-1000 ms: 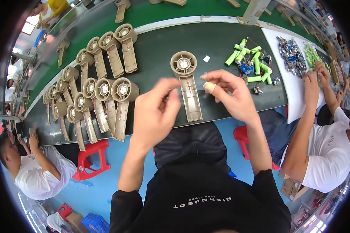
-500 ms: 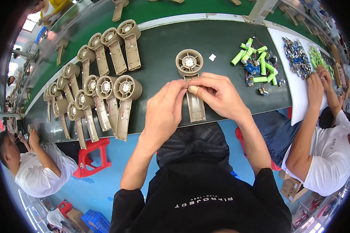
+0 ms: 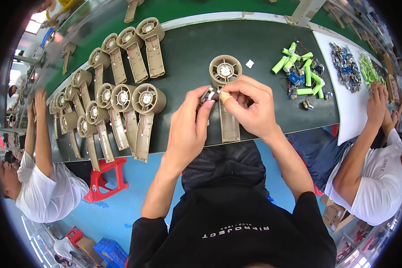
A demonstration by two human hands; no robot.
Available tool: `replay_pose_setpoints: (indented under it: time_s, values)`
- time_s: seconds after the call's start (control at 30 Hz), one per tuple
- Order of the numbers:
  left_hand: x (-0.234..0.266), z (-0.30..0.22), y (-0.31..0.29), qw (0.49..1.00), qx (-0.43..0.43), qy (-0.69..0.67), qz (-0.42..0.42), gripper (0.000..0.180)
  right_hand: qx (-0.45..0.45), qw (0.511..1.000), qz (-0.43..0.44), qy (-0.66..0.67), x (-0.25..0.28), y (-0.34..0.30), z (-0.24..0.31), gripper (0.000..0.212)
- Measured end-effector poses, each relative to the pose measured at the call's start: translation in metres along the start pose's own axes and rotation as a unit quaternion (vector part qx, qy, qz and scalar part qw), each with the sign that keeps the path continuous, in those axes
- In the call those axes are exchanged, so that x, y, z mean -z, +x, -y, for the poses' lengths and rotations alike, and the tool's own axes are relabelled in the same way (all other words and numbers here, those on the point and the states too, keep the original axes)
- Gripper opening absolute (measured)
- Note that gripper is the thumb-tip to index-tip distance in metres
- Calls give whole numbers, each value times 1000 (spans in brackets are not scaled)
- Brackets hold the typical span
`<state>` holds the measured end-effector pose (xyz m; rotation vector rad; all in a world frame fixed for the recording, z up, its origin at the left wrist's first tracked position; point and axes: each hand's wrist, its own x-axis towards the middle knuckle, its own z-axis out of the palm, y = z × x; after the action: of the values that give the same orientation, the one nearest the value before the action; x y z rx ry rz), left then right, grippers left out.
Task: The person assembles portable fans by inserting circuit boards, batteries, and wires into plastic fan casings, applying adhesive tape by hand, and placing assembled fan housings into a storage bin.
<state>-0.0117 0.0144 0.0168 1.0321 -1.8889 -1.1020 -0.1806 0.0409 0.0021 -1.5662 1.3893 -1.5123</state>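
A beige fan housing lies in front of me, its round head with the white-centred rotor away from me and its open handle toward me. Above the handle, my left hand pinches a small circuit board with dark and white parts between thumb and fingers. My right hand is closed right beside it, thumb against fingertips, with a tan wrap on one digit. What sits in that pinch is hidden, possibly a thin wire or plug. A small white square lies beyond the housing.
Rows of similar fan housings fill the bench's left side. Green battery cells wired to blue boards lie in a pile to the right. Past them, a white sheet bears more boards and cells, near a co-worker's hand. Another co-worker sits at left.
My hands have come slightly apart, and the circuit board now shows in my left hand. The co-worker at left has stretched both arms forward. The view has shifted a little.
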Motion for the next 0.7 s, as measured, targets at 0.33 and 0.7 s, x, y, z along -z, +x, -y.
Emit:
replay_pose_setpoints:
  time_s: [0.33, 0.7]
  values:
    - [-4, 6, 2, 991, -104, 72, -46, 32, 27, 999, -15, -27, -3, 0, 0, 6]
    - [-5, 15, 3, 983, -157, 85, -42, 37, 170, 959, -55, -221, -7, 0, -3, 12]
